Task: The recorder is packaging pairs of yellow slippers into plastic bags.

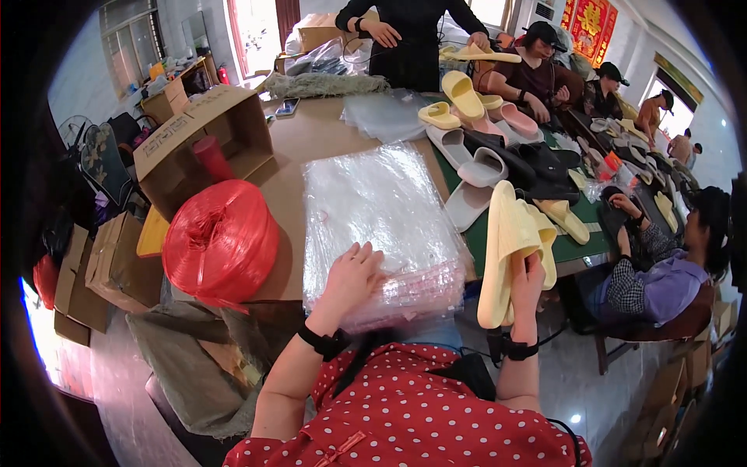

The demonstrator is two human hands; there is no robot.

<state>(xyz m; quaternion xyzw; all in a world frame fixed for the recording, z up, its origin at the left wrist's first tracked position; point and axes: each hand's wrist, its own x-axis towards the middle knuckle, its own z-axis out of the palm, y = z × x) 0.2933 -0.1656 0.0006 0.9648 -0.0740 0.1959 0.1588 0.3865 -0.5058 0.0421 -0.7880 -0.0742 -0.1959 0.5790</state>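
left hand (352, 274) flat, fingers spread on the near end of the stack of clear plastic bags (381, 218), right hand (527, 289) gripping pale yellow slippers (510, 249) upright just to its right.

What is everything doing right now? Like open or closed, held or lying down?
Left hand: flat on the bags.
Bags: stacked, lying flat.
Right hand: gripping the yellow slippers.
Yellow slippers: held upright, pressed together.
Box: open, on its side.
Red twine: wound in a roll.
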